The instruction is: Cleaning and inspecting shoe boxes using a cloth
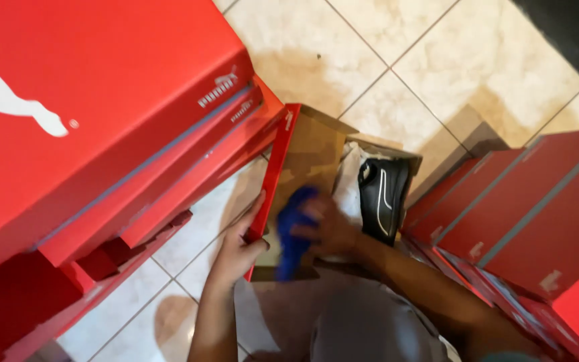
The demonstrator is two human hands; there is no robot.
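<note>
An open red shoe box [273,175] with a brown cardboard inside lies on the tiled floor in front of me. My left hand [239,245] grips the box's raised red lid edge. My right hand [330,228] is blurred and holds a blue cloth [295,231] inside the box. A black shoe [383,194] with a white stripe lies in the box on white wrapping paper [348,181], just right of my right hand.
A tall stack of red shoe boxes [102,121] fills the left side. Another row of red boxes [537,208] stands at the right. Beige floor tiles [430,60] show beyond the open box. My grey-clad lap [363,322] is at the bottom.
</note>
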